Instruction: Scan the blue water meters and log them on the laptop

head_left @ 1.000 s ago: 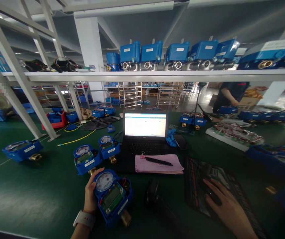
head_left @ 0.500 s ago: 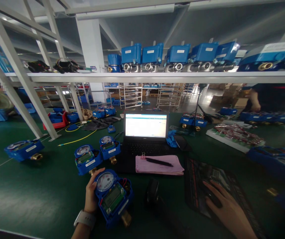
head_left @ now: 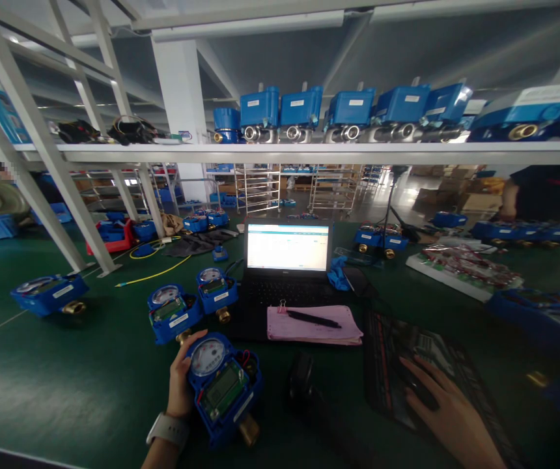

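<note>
My left hand (head_left: 181,378) is closed around the left side of a blue water meter (head_left: 224,387), tilted at the table's near side. The meter has a round dial, a small display on a green circuit board, red wires and a brass fitting. My right hand (head_left: 443,407) lies over a black computer mouse (head_left: 422,387) on a dark patterned mouse pad (head_left: 382,365). A black handheld scanner (head_left: 302,374) stands between my hands. Beyond it are a lit laptop (head_left: 287,247) and a pink stack of paper (head_left: 314,329) with a black pen (head_left: 313,318) on it.
Two more water meters (head_left: 172,316) stand just beyond my left hand, another meter (head_left: 50,293) farther left. A white shelf (head_left: 280,153) with several blue meters crosses above the table. Bagged parts (head_left: 465,267) and more meters lie at right. A person (head_left: 548,192) stands at the far right.
The laptop page shows slightly different content. The person at the far right has shifted their arm. My hands keep their places on the meter and the mouse.
</note>
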A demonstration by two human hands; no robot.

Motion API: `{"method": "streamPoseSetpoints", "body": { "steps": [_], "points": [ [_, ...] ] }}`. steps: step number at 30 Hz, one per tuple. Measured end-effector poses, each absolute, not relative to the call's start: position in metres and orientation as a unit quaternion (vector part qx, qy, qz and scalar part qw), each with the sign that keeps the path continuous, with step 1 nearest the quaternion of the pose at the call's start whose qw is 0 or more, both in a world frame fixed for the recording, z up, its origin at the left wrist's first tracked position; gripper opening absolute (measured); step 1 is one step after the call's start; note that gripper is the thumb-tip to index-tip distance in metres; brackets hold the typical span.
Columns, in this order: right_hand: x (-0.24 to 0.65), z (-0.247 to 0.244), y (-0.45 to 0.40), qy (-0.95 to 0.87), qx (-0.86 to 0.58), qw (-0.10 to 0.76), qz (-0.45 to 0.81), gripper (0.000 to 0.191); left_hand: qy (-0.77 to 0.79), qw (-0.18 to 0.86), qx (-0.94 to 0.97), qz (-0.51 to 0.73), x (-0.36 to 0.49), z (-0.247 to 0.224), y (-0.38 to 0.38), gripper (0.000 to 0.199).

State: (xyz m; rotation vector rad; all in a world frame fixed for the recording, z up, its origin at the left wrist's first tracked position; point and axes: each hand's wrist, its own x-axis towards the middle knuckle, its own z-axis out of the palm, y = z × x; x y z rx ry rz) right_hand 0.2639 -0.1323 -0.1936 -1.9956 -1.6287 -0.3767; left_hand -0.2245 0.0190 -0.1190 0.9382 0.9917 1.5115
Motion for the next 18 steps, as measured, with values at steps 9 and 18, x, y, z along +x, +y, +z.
{"method": "streamPoseSetpoints", "body": {
  "steps": [9, 18],
  "points": [
    [0.269, -0.195, -0.134, -0.615, -0.738, 0.242, -0.137, 0.051, 0.413, 0.521, 0.395, 0.634, -0.224, -0.119, 0.019, 0.054],
    [0.257, -0.187, -0.131, -0.616, -0.721, 0.256, -0.190, 0.053, 0.426, 0.509, 0.398, 0.634, -0.225, -0.121, 0.021, 0.057]
  ]
}}
